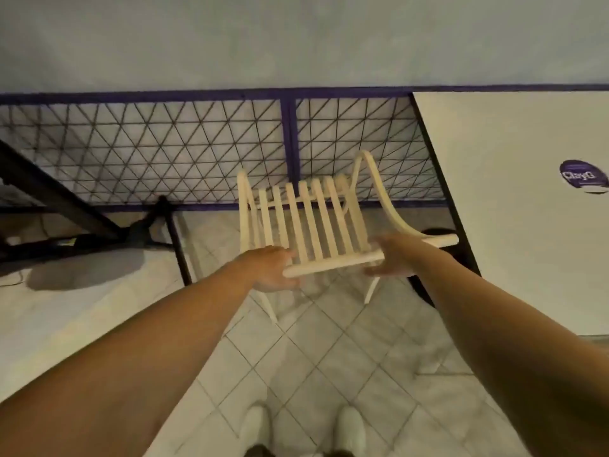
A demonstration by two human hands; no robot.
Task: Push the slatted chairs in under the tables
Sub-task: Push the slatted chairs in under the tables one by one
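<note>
Slatted chair (313,222) stands on tiled floor (329,357) just left of white table (514,209), facing mesh fence (164,153). Left hand (273,268) and right hand (392,255) both on chair's top rail, fingers curled round it. Chair not yet under table; whole push looks left to do.

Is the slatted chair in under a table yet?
Out. The slatted chair stands on open floor beside the white table, both hands on its top rail.
</note>
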